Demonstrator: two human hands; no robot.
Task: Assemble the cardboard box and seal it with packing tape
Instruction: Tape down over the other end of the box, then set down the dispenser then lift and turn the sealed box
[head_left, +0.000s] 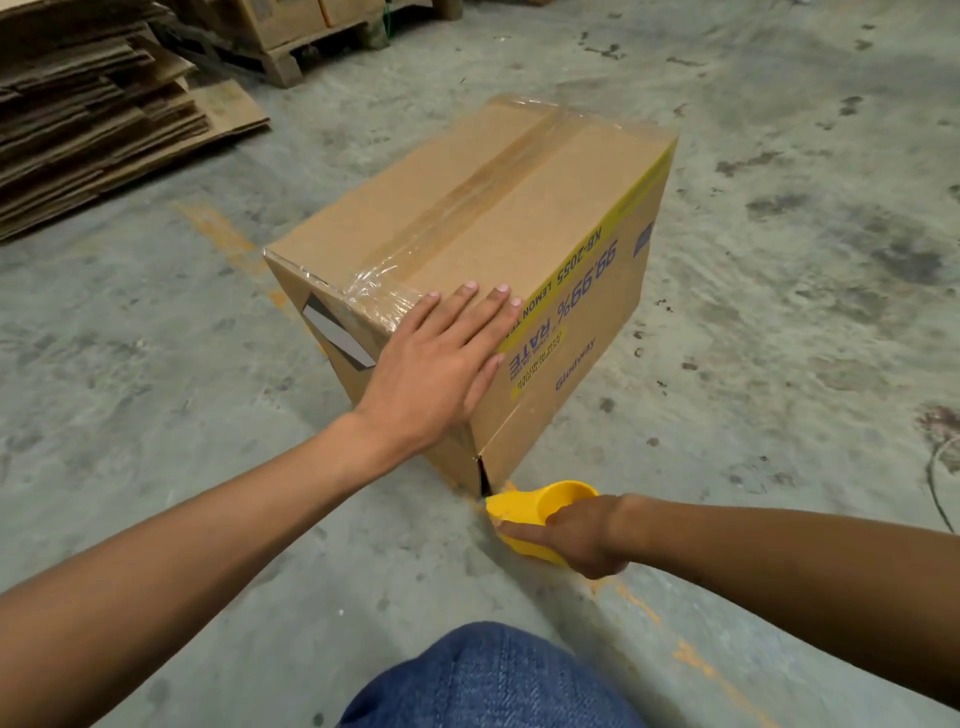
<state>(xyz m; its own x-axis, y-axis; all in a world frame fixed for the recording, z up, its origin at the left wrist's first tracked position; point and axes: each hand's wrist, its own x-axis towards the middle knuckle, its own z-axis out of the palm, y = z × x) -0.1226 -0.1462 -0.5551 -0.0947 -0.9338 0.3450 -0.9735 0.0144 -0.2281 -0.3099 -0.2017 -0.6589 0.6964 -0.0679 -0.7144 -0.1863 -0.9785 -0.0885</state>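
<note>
A denim-clad knee (493, 680) sat nearest the lens, low in view. Just beyond it the right hand (582, 535) gripped a yellow tape dispenser (540, 506), fingers curled round its body, its nose on the floor touching the box's near bottom corner. Ahead of those fingers stood the cardboard box (483, 270) on the concrete floor (779, 260), printed side upside down, clear tape (467, 208) running along the top seam. The left hand (441, 358) lay flat, fingers straight, over the near top edge. Judged light and probably empty, walls stiff but dentable, tape slick; best held at edges or corners. Beyond the left fingers: a stack of flattened cardboard (93, 124) and a pallet (291, 57), well apart, obstructing nothing.
</note>
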